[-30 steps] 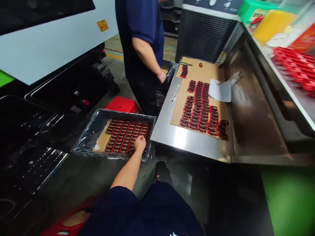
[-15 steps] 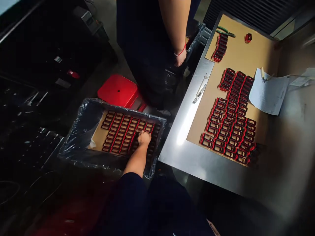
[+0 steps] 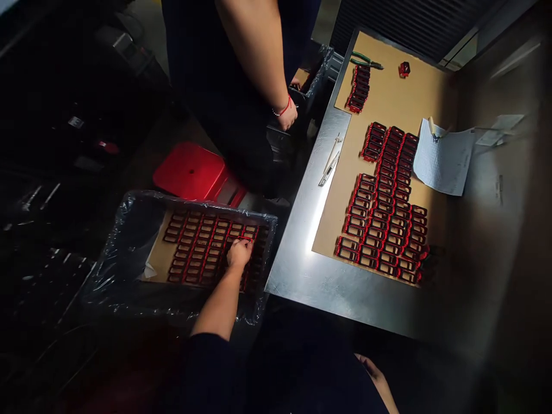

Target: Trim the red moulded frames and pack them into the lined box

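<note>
My left hand (image 3: 238, 253) reaches down into a black plastic-lined tray (image 3: 129, 230) on the floor. Its fingers are curled in a pinch on one of the small red-and-black frame parts (image 3: 194, 247) laid in rows on cardboard in the tray. My right hand (image 3: 374, 372) shows only in part at the bottom edge, lying by my leg with fingers stretched and nothing in it. On the steel table (image 3: 310, 276) to the right, a cardboard sheet (image 3: 414, 86) carries several more rows of the same frame parts (image 3: 383, 201).
A co-worker in dark blue stands behind the tray, a hand (image 3: 287, 115) with a red wrist band at a black bin. A red stool (image 3: 190, 172) sits beside the tray. On the table lie a paper sheet (image 3: 442, 161), green pliers (image 3: 364, 59) and metal tweezers (image 3: 330, 167).
The view has tilted down and drifted. My left hand has moved a little forward within the tray, staying on the parts. My right hand has come into view at the bottom.
</note>
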`<action>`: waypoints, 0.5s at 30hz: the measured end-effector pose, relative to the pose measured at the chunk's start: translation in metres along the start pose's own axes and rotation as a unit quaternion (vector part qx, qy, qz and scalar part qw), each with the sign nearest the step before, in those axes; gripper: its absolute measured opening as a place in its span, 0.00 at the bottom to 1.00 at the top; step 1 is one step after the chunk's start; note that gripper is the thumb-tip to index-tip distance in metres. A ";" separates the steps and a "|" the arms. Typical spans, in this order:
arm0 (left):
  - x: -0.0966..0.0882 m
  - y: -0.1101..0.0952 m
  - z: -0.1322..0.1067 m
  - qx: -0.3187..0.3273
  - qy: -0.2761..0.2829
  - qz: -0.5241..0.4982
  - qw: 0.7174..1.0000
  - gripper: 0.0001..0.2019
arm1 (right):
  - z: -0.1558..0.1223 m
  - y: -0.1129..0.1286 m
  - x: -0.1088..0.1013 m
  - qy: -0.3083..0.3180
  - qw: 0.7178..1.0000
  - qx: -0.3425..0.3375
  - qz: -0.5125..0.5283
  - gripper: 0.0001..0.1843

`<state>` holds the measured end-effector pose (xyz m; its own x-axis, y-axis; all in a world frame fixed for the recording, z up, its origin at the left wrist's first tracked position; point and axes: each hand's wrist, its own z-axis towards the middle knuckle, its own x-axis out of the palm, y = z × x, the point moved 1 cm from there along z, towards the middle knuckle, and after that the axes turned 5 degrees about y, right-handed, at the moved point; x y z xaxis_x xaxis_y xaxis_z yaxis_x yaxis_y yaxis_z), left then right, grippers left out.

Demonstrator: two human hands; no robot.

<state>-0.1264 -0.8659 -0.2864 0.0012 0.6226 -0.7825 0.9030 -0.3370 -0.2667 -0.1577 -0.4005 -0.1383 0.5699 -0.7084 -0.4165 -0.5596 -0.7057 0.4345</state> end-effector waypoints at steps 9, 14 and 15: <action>-0.082 -0.069 -0.194 0.367 -0.234 -0.125 0.892 0.07 | 0.015 0.143 -0.021 0.292 0.926 -0.240 -0.024 0.30; -0.089 -0.133 -0.261 0.516 -0.205 -0.175 0.813 0.07 | -0.024 0.216 -0.021 0.409 0.828 -0.380 0.056 0.30; -0.087 -0.140 -0.267 0.516 -0.191 -0.176 0.817 0.07 | -0.028 0.219 -0.021 0.411 0.824 -0.385 0.068 0.31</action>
<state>-0.1384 -0.6840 -0.0304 -0.4919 0.6103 -0.6209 -0.0239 -0.7224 -0.6911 -0.2758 -0.5396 -0.0117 0.9253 -0.3077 0.2215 -0.2849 -0.1789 0.9417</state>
